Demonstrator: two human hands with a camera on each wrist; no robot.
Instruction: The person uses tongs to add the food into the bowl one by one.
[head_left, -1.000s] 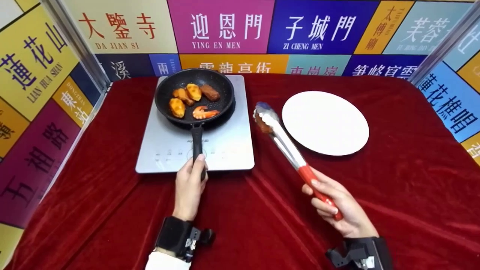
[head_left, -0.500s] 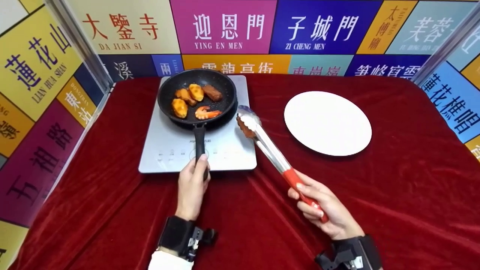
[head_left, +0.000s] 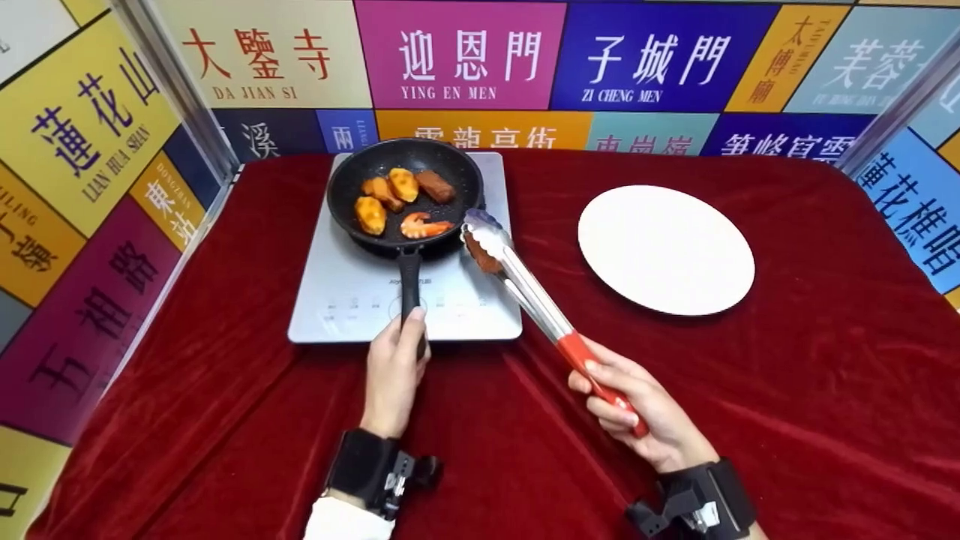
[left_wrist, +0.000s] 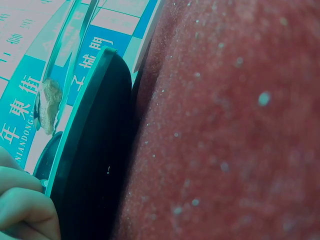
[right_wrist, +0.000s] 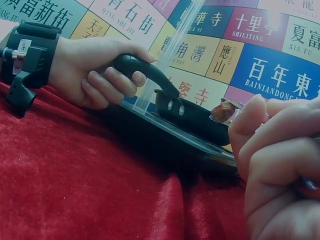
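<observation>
Head view: my left hand (head_left: 395,367) grips the black handle of the frying pan (head_left: 406,191), which sits on the induction cooker (head_left: 465,300) at upper centre of frame. My right hand (head_left: 637,409) is clamped round the red grip of the tongs (head_left: 525,289); their tips pinch a brown food piece (head_left: 481,255) just beside the pan's right rim, above the cooker. Shrimp (head_left: 424,224) and other pieces lie in the pan. White plate (head_left: 667,251) stands right of centre on the bench (head_left: 787,390). Judged step: piece in transfer at the rim. Next move needs a steady squeeze and a level pan.
</observation>
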